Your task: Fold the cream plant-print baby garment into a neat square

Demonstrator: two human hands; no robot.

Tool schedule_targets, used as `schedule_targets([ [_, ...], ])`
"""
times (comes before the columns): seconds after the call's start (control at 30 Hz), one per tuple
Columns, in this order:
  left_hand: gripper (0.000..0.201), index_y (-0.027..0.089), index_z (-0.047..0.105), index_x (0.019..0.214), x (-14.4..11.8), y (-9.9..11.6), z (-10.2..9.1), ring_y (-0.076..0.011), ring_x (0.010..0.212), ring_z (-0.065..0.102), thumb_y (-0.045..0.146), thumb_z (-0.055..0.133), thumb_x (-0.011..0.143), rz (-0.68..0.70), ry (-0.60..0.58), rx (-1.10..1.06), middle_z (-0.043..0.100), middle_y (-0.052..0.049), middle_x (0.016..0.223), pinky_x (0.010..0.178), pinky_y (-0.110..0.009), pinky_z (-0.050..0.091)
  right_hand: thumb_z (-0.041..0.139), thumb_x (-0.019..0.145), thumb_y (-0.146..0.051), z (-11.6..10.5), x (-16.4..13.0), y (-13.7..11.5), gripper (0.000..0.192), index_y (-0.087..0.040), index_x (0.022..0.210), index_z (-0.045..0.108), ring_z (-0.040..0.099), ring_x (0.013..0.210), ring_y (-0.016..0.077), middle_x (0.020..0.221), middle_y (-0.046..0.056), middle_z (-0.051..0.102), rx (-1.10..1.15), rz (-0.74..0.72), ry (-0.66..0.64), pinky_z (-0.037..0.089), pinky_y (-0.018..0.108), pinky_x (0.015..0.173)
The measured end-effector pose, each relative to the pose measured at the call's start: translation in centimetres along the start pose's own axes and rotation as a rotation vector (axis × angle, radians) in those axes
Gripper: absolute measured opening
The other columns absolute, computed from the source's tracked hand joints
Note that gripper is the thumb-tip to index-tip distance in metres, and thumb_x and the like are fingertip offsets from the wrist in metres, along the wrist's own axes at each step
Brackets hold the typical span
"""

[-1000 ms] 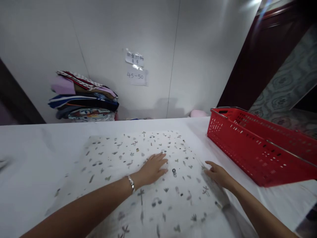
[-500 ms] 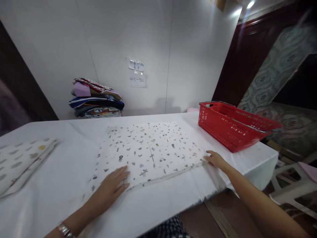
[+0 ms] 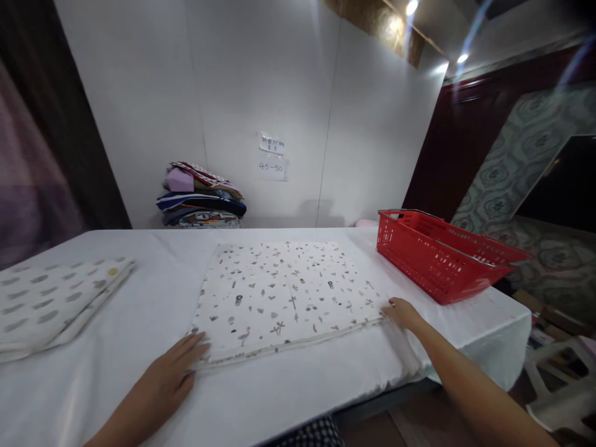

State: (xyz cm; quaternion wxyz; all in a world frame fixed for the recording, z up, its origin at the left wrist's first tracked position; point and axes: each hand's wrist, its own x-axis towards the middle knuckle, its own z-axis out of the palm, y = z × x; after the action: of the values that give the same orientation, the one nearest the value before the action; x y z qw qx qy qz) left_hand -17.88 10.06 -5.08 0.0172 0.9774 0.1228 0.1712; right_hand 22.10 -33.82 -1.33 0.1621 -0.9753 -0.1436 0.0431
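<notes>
A white cloth (image 3: 274, 298) printed with small palms, flamingos and other motifs lies folded flat on the white-covered table. My left hand (image 3: 170, 366) rests on its front left corner, fingers stretched out flat and the thumb partly tucked under. At the front right corner, my right hand (image 3: 401, 312) has its fingers closed on the cloth's edge; the exact grip is partly hidden. The cloth's front edge shows several layers and runs between the two hands.
Another folded cloth (image 3: 60, 298) with grey-green spots lies at the left. A red plastic basket (image 3: 419, 257) with metal handles stands at the right. Behind are a stack of folded fabrics (image 3: 205, 198) and a wall sign (image 3: 272, 166). The table edge (image 3: 358, 397) runs close in front.
My left hand has slid left from the cloth's front edge to its front left corner, and that side now lies flatter. My right hand stays at its corner. The view has tilted up.
</notes>
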Motion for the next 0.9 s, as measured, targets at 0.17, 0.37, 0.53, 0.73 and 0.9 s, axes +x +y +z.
schedule_targets([
  [0.17, 0.056, 0.026, 0.061, 0.117, 0.1, 0.1, 0.2, -0.0248, 0.122, 0.047, 0.016, 0.042, 0.066, -0.046, 0.012, 0.009, 0.052, 0.001, 0.132, 0.101, -0.039, 0.044, 0.061, 0.071, -0.032, 0.2, 0.3, -0.3, 0.023, -0.013, 0.083, 0.066, 0.062, 0.084, 0.0221, 0.087, 0.01, 0.068, -0.042, 0.018, -0.042, 0.042, 0.026, 0.065],
  [0.37, 0.052, 0.027, 0.066, 0.11, 1.2, 0.6, -0.8, -0.0237, 0.114, 0.055, 0.013, 0.038, 0.068, -0.09, -0.029, 0.031, 0.06, 0.002, 0.121, 0.096, -0.039, 0.048, 0.052, 0.071, -0.029, 0.8, 0.0, 0.2, 0.013, -0.017, 0.069, 0.056, 0.058, 0.06, 0.0173, 0.063, 0.006, 0.063, 0.118, 0.079, -0.047, 0.037, 0.025, 0.053],
  [0.53, 0.043, 0.027, 0.068, 0.104, 0.1, 0.8, -3.2, -0.0247, 0.104, 0.061, 0.017, 0.037, 0.075, -0.085, -0.029, 0.073, 0.067, -0.001, 0.11, 0.089, -0.04, 0.051, 0.047, 0.071, -0.041, 1.7, -1.1, 3.3, 0.02, -0.023, 0.068, 0.053, 0.054, 0.047, 0.0194, 0.047, 0.003, 0.055, 0.311, 0.069, -0.196, 0.04, 0.03, 0.051],
  [0.73, 0.05, 0.03, 0.064, 0.112, -3.1, 1.1, -3.9, -0.0208, 0.111, 0.057, 0.011, 0.038, 0.073, -0.108, -0.09, -0.019, 0.063, 0.001, 0.117, 0.097, -0.037, 0.046, 0.052, 0.066, -0.05, 4.4, -1.1, 7.5, 0.027, -0.034, 0.087, 0.059, 0.065, 0.073, 0.0288, 0.08, 0.014, 0.066, 0.125, -0.044, -0.089, 0.046, 0.043, 0.073],
  [0.9, 0.053, 0.032, 0.055, 0.123, -2.3, 1.0, -5.9, -0.02, 0.121, 0.049, 0.019, 0.047, 0.073, -0.207, -0.25, -0.217, 0.052, 0.003, 0.132, 0.1, -0.034, 0.043, 0.05, 0.069, -0.047, 3.2, -0.7, 4.6, 0.053, -0.025, 0.116, 0.055, 0.058, 0.103, 0.0334, 0.108, 0.021, 0.061, -0.067, -0.275, 0.081, 0.04, 0.045, 0.092],
])
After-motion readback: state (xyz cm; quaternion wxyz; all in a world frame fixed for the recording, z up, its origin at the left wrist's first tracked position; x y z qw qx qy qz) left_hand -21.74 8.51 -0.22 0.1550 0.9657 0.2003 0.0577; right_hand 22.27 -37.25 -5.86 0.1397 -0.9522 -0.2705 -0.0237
